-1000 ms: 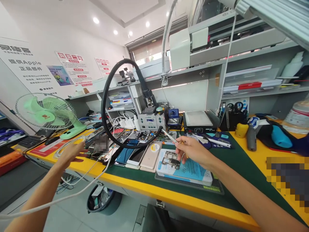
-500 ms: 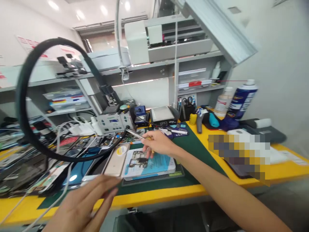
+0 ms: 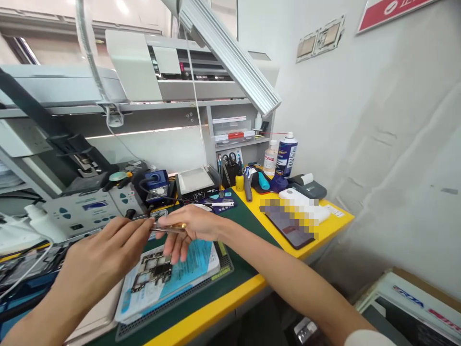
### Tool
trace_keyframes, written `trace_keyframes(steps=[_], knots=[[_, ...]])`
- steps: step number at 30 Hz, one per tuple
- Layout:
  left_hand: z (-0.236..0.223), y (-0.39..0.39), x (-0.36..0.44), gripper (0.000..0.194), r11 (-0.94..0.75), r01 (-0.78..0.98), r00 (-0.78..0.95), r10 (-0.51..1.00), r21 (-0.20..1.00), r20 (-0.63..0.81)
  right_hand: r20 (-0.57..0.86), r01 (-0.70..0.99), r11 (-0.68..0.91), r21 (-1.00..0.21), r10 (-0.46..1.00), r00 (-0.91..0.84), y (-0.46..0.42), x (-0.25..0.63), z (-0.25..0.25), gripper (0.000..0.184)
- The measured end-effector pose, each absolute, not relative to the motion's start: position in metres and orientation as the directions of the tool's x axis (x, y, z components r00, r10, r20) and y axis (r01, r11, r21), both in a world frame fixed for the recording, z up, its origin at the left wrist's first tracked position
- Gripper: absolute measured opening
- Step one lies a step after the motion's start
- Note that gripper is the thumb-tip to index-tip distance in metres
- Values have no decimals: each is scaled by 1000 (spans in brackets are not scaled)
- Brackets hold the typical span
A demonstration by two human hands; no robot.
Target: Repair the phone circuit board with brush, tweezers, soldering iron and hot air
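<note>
Your right hand (image 3: pixel 196 223) grasps a slim metal tool with a gold-coloured end (image 3: pixel 169 229) at thumb and forefinger, its other fingers hanging loosely downward. Your left hand (image 3: pixel 104 245) meets it from the other side, fingers held together and fingertips at the tool's far end; whether they pinch the metal or only come up against it, you cannot tell from here.

Just below your right fingertips lies the dark, irregular phone circuit board with cut-out openings (image 3: pixel 153 271), flat on the white-and-blue flat box (image 3: pixel 198 262). That the board is out of a phone shell and laid bare looks like the part already done. The tool is above it and apart from it, so work on the board seems not to be under way at this instant; how much remains on it is too small to read. Whether your lowest right fingertips touch the board is unclear.

Beyond your left fingers, the grey hot-air station with a small display (image 3: pixel 86 211) stands near. Under your left wrist, the pale gold phone (image 3: pixel 99 312) lies beside the box.
</note>
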State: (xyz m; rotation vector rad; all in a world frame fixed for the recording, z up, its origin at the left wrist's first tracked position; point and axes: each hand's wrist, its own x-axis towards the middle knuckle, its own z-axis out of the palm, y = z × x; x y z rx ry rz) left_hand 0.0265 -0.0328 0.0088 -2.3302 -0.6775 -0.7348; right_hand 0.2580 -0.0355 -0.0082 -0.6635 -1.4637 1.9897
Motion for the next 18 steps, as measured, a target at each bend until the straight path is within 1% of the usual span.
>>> trace_keyframes(steps=[1, 2, 3, 4, 5, 6, 7, 8, 9, 10, 11, 12, 15, 18], knots=[[7, -27, 22, 34, -666, 608, 740, 278, -432, 613, -54, -180, -256, -950, 700, -712, -34, 261, -7, 35], [4, -21, 17, 34, -639, 630, 734, 305, -441, 607, -45, -209, -275, -938, 698, -715, -33, 264, -5, 40], [2, -16, 13, 34, -622, 676, 693, 354, -395, 628, -32, -242, -295, -924, 692, -722, -32, 267, -3, 46], [0, -11, 9, 36, -604, 742, 613, 434, -292, 660, -15, -274, -317, -908, 678, -735, -32, 270, 0, 53], [0, -8, 6, 38, -574, 807, 502, 547, -136, 671, 8, -307, -338, -889, 662, -750, -33, 274, 3, 59], [0, -6, 3, 41, -522, 851, 371, 671, 53, 642, 25, -335, -360, -871, 648, -761, -34, 277, 5, 62], [2, -6, 2, 44, -453, 857, 254, 789, 248, 560, 42, -355, -373, -857, 637, -770, -35, 280, 8, 63], [4, -7, 1, 48, -373, 828, 171, 879, 419, 445, 66, -379, -361, -852, 645, -762, -36, 283, 10, 57], [6, -9, 1, 51, -319, 770, 140, 929, 553, 341, 86, -394, -332, -857, 661, -745, -37, 285, 10, 47], [9, -11, 1, 54, -308, 699, 161, 947, 645, 278, 96, -383, -294, -876, 671, -735, -37, 286, 10, 36], [10, -12, 1, 57, -308, 638, 181, 951, 706, 251, 105, -370, -248, -895, 690, -717, -37, 287, 8, 29], [10, -13, 1, 58, -312, 582, 221, 949, 751, 224, 93, -341, -215, -915, 710, -698, -35, 286, 6, 27], [6, -13, -3, 59, -291, 456, 311, 938, 841, 155, 8, -153, -99, -983, 815, -580, -32, 277, -4, 39], [2, -13, -5, 53, -285, 347, 382, 913, 894, 143, 14, 16, 21, -1000, 922, -386, -35, 260, -10, 43]])
